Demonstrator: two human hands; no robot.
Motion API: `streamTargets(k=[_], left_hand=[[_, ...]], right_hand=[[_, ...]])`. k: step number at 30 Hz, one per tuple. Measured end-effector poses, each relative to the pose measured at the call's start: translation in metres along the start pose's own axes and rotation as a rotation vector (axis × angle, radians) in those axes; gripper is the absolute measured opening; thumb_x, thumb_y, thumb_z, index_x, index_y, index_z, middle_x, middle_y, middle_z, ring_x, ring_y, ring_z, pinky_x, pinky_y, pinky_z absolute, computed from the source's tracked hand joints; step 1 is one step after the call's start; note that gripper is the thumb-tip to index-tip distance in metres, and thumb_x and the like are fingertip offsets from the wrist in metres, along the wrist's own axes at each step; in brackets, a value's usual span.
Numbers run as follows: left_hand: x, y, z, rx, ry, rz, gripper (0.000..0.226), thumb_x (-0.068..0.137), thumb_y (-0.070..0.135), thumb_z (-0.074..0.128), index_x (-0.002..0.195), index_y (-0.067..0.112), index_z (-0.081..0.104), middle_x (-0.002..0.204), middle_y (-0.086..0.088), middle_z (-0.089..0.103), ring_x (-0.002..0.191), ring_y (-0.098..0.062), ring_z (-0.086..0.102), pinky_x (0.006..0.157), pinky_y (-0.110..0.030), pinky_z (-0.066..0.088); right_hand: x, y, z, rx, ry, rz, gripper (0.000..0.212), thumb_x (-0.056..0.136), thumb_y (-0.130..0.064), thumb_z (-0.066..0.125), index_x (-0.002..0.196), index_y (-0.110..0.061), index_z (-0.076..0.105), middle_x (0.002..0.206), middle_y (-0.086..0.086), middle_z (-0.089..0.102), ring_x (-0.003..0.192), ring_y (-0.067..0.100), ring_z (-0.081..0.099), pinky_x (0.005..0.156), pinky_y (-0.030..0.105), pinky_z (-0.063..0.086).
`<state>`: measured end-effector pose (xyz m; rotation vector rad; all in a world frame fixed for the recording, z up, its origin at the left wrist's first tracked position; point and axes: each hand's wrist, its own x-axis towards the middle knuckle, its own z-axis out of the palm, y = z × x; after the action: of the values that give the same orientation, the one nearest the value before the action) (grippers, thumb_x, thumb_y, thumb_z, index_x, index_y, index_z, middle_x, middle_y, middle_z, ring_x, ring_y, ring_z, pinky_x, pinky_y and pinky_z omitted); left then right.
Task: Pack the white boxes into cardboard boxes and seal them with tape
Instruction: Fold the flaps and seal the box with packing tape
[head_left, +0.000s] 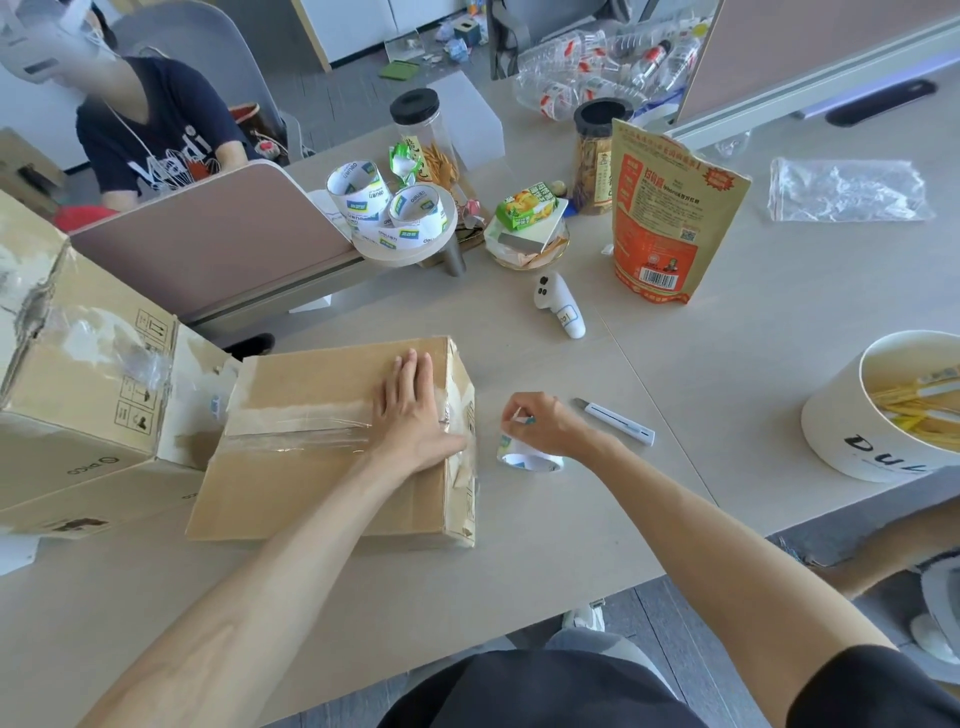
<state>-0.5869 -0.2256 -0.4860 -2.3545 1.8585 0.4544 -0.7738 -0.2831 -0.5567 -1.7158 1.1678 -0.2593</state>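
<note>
A closed cardboard box (291, 483) lies on the table in front of me, with clear tape (296, 431) running along its top seam. My left hand (415, 415) presses flat on the right end of that tape, fingers spread. My right hand (540, 423) is just right of the box, gripping a roll of clear tape (524, 460) that rests on the table beside the box's right side. No white boxes are visible.
A second, larger cardboard box (78, 384) stands at the left. A white utility knife (618, 421) lies right of my right hand. Spare tape rolls (395, 213), snack jars, an orange bag (670, 218), a white controller (558, 306) and a round tub (872, 415) crowd the far and right table. Another person sits at the far left.
</note>
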Motion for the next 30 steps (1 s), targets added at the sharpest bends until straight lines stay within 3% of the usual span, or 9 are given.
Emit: streamTargets(k=[4,8,14,17,19,21,24,27,30], left_hand=[[0.002,0.015,0.0,0.062,-0.055,-0.092,0.123,0.068,0.03,0.071,0.15,0.008,-0.018,0.159,-0.007,-0.024,0.146,-0.027,-0.023,0.119,-0.048,-0.005],[0.002,0.025,-0.001,0.098,-0.014,-0.127,0.113,0.073,0.024,0.069,0.151,0.004,-0.01,0.16,-0.011,-0.014,0.148,-0.03,-0.013,0.119,-0.051,0.006],[0.0,0.015,-0.004,0.045,0.06,-0.056,0.098,0.086,0.046,0.059,0.153,0.007,0.0,0.162,-0.01,-0.004,0.149,-0.029,-0.003,0.119,-0.047,0.011],[-0.002,0.002,-0.007,-0.103,0.104,-0.01,0.084,0.09,0.049,0.055,0.154,0.013,0.013,0.162,-0.006,0.006,0.149,-0.024,0.003,0.119,-0.042,0.01],[-0.004,-0.007,-0.018,-0.26,0.093,0.007,0.071,0.088,0.047,0.056,0.149,0.018,0.033,0.159,-0.004,0.021,0.147,-0.021,0.016,0.118,-0.035,0.015],[-0.009,-0.016,-0.038,-0.55,0.052,0.012,0.047,0.092,0.039,0.057,0.135,0.021,0.055,0.147,-0.001,0.044,0.138,-0.017,0.037,0.112,-0.027,0.026],[-0.019,-0.03,-0.073,-0.869,0.037,0.019,0.022,0.094,0.031,0.061,0.114,0.026,0.067,0.117,0.011,0.065,0.112,-0.007,0.057,0.094,-0.018,0.042],[-0.027,-0.047,-0.102,-0.985,0.066,0.015,0.021,0.088,0.035,0.069,0.107,0.026,0.067,0.103,0.016,0.067,0.094,-0.001,0.061,0.072,-0.006,0.044],[-0.024,-0.068,-0.117,-0.943,0.126,-0.002,0.027,0.084,0.039,0.073,0.103,0.02,0.069,0.098,0.012,0.068,0.09,-0.003,0.062,0.068,-0.008,0.044]], right_hand=[[-0.011,-0.001,-0.023,0.062,0.127,0.042,0.011,0.088,-0.023,0.061,0.078,-0.028,0.062,0.086,-0.005,0.068,0.072,0.007,0.054,0.063,0.019,0.041],[-0.021,-0.01,-0.044,0.084,0.192,0.062,0.008,0.089,-0.026,0.06,0.083,-0.024,0.064,0.083,-0.007,0.072,0.065,0.003,0.053,0.058,0.014,0.039],[-0.03,-0.039,-0.067,0.082,0.258,0.035,0.01,0.09,-0.026,0.06,0.089,-0.02,0.066,0.075,-0.014,0.068,0.066,0.002,0.054,0.055,0.011,0.035],[-0.03,-0.059,-0.071,0.099,0.291,0.004,0.01,0.091,-0.024,0.061,0.093,-0.017,0.067,0.069,-0.018,0.063,0.067,-0.002,0.054,0.056,0.008,0.037],[-0.03,-0.074,-0.067,0.112,0.289,-0.041,0.009,0.091,-0.021,0.061,0.092,-0.013,0.066,0.059,-0.025,0.06,0.062,-0.007,0.051,0.057,0.005,0.038],[-0.026,-0.094,-0.062,0.082,0.277,-0.106,0.008,0.092,-0.019,0.062,0.09,-0.012,0.066,0.058,-0.028,0.06,0.061,-0.007,0.05,0.058,0.005,0.038],[-0.012,-0.128,-0.05,0.042,0.258,-0.192,0.006,0.09,-0.022,0.064,0.086,-0.018,0.068,0.067,-0.016,0.064,0.062,-0.004,0.053,0.058,0.009,0.037],[0.002,-0.165,-0.033,0.057,0.245,-0.252,0.006,0.089,-0.021,0.065,0.086,-0.017,0.068,0.073,-0.012,0.066,0.062,-0.005,0.053,0.06,0.007,0.039],[0.014,-0.202,-0.017,0.065,0.236,-0.273,0.006,0.09,-0.021,0.064,0.089,-0.018,0.069,0.075,-0.013,0.063,0.065,-0.006,0.054,0.062,0.005,0.039]])
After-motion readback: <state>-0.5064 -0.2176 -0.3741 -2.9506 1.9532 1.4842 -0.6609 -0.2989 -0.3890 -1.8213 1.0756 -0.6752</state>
